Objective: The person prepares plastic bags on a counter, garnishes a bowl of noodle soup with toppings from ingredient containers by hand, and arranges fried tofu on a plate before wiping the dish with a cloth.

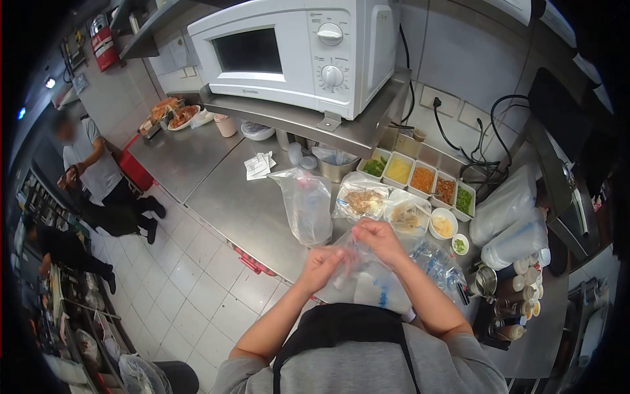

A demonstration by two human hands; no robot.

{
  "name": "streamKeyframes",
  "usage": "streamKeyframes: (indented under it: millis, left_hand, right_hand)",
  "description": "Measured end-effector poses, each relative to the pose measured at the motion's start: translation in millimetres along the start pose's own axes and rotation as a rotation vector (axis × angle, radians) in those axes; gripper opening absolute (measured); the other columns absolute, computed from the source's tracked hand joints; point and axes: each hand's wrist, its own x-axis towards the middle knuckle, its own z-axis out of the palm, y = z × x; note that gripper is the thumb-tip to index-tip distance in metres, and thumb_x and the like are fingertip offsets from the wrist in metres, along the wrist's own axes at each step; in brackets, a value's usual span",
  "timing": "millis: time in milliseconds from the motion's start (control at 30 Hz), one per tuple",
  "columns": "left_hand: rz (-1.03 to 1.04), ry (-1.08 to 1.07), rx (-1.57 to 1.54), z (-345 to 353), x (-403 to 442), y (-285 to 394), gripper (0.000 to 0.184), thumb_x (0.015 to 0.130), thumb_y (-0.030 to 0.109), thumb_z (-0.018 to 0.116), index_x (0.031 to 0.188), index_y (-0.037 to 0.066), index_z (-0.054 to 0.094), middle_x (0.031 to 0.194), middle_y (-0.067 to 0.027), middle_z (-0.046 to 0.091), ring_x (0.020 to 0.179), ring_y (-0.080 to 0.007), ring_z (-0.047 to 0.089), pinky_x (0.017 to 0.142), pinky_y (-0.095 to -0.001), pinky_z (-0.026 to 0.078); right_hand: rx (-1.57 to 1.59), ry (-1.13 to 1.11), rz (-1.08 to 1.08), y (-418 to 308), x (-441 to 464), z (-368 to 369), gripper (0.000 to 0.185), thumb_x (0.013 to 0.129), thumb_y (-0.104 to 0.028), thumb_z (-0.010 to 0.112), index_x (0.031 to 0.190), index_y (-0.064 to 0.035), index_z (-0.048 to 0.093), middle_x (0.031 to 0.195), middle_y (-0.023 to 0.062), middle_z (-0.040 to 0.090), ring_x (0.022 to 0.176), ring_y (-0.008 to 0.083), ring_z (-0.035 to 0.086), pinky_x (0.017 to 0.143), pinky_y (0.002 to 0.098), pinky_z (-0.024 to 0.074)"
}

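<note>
Both my hands are closed on a clear plastic bag (380, 287) with blue print, close to my apron at the counter's front edge. My left hand (323, 268) pinches its left side and is slightly blurred. My right hand (380, 241) grips the top of the bag. Just beyond my hands stands a filled, translucent plastic bag (307, 207). Farther right, a plastic-lined container (363, 200) holds brown food, and beside it lies another container (407, 213) with food under plastic. More clear plastic with blue print (436, 262) is spread to the right of my hands.
A white microwave (295, 52) sits on a shelf above the steel counter (223, 190). Trays of chopped ingredients (422, 178) line the back, with small bowls (443, 224) nearby. Bottles (518, 299) stand at right. Two people (95, 161) are at the far left.
</note>
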Motion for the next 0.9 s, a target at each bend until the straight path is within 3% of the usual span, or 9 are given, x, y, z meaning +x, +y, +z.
streamKeyframes:
  millis: [100,167,233,400,467,533,733,767,900]
  left_hand:
    - [-0.314,0.09,-0.087,-16,-6,-1,0.038,0.094,0.033,0.044,0.071,0.005,0.054,0.071,-0.0028,0.058,0.064,-0.0097,0.053,0.06,-0.025,0.044]
    - [-0.265,0.112,-0.385,-26,15,36,0.03,0.094,0.034,0.044,0.083,0.008,0.053,0.064,0.0004,0.052,0.054,-0.0103,0.049,0.052,-0.0253,0.045]
    - [-0.061,0.172,-0.276,-37,41,75,0.027,0.093,0.034,0.045,0.085,0.009,0.051,0.064,0.0008,0.051,0.054,-0.0104,0.051,0.05,-0.0254,0.046]
    - [-0.168,0.456,-0.145,-70,68,76,0.023,0.092,0.028,0.048,0.091,0.006,0.055,0.067,-0.0005,0.055,0.06,-0.0116,0.057,0.053,-0.0257,0.047]
    - [-0.356,0.762,-0.286,-122,54,-18,0.019,0.09,0.023,0.05,0.094,0.005,0.057,0.067,-0.0007,0.056,0.055,-0.0102,0.055,0.047,-0.0235,0.043]
    - [-0.444,0.627,-0.104,-129,19,-63,0.013,0.088,0.016,0.048,0.096,0.007,0.054,0.069,-0.0015,0.054,0.051,-0.0095,0.049,0.04,-0.0251,0.038]
    - [-0.508,0.758,0.075,-117,1,-109,0.02,0.089,0.023,0.046,0.092,0.004,0.049,0.058,-0.0006,0.046,0.041,-0.0104,0.042,0.033,-0.0249,0.03]
    - [-0.541,0.747,0.143,-119,-4,-110,0.021,0.09,0.025,0.045,0.091,0.004,0.048,0.057,-0.0005,0.045,0.041,-0.0103,0.042,0.033,-0.0246,0.03]
    - [-0.65,0.673,0.19,-106,-41,-124,0.028,0.092,0.032,0.041,0.085,0.006,0.047,0.055,0.0008,0.042,0.039,-0.0088,0.038,0.032,-0.0238,0.028]
  right_hand:
    - [0.524,-0.089,0.164,-23,11,19,0.014,0.088,-0.017,0.056,0.085,-0.0045,0.06,0.072,-0.001,0.053,0.064,0.0057,0.048,0.061,0.0206,0.0395]
    - [0.761,-0.316,0.198,-37,33,10,0.015,0.089,-0.02,0.054,0.086,-0.0055,0.057,0.071,-0.002,0.053,0.063,0.005,0.047,0.058,0.0203,0.039]
    - [0.528,-0.287,0.061,-61,57,15,0.016,0.089,-0.022,0.053,0.083,-0.0072,0.057,0.071,-0.0026,0.054,0.063,0.0042,0.048,0.056,0.0199,0.0384]
    - [0.129,0.053,0.078,-41,107,35,0.014,0.088,-0.019,0.055,0.079,-0.0078,0.056,0.06,-0.0032,0.047,0.048,0.0076,0.042,0.043,0.0226,0.0359]
    - [0.089,0.166,0.24,14,114,31,0.014,0.087,-0.021,0.055,0.081,-0.0077,0.057,0.059,-0.0016,0.049,0.046,0.0083,0.042,0.04,0.0235,0.0353]
    - [-0.105,0.23,0.367,55,106,32,0.017,0.087,-0.025,0.055,0.088,-0.0084,0.059,0.063,0.0007,0.054,0.048,0.01,0.047,0.039,0.0242,0.0386]
    - [-0.175,0.197,0.406,95,103,16,0.028,0.09,-0.034,0.05,0.088,-0.0075,0.06,0.069,0.0013,0.059,0.057,0.0125,0.056,0.047,0.0287,0.0461]
    - [-0.256,0.191,0.424,86,97,9,0.032,0.089,-0.036,0.049,0.086,-0.0058,0.061,0.072,0.0043,0.062,0.062,0.0199,0.06,0.054,0.0351,0.0486]
    - [-1.015,-0.012,0.033,103,37,-41,0.029,0.082,-0.032,0.057,0.078,-0.0041,0.064,0.084,0.0124,0.062,0.073,0.0357,0.059,0.07,0.0432,0.0457]
